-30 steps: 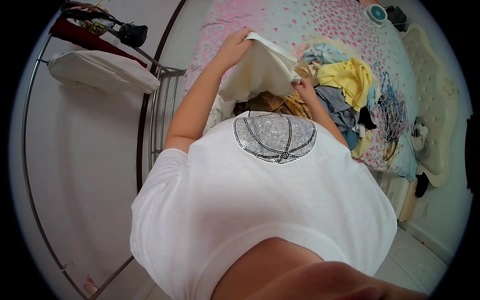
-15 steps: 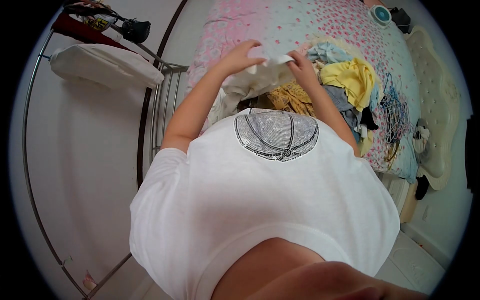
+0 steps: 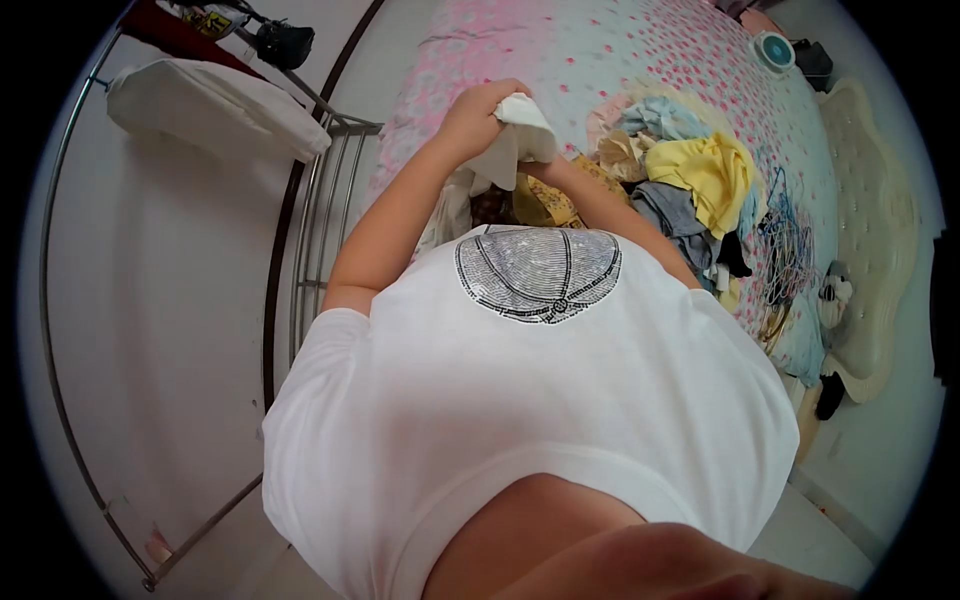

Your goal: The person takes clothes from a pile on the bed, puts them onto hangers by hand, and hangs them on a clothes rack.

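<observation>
My left hand (image 3: pixel 478 118) is closed on a white cloth garment (image 3: pixel 525 128), its fingers wrapped round the upper edge. The folded cloth hangs down between my two hands. Just below and behind it is my right hand (image 3: pixel 543 170), whose fingers are hidden by the cloth, so I cannot see whether they grip it. Under my right forearm lies a yellow patterned cloth (image 3: pixel 548 204). A dark brown piece of fabric (image 3: pixel 491 208) shows beside it, close to my shirt.
On the flowered bed (image 3: pixel 560 50) a clothes pile holds a bright yellow garment (image 3: pixel 708 178) and a grey one (image 3: pixel 672 212). Tangled wire hangers (image 3: pixel 790 255) lie right of it. A small fan (image 3: pixel 773 52) stands at the far right. A metal rack (image 3: pixel 45 270) stands at left.
My right hand has moved left and nearer my body, from the cloth's right edge to behind it. My left hand has closed on the cloth, which is now bunched rather than spread.
</observation>
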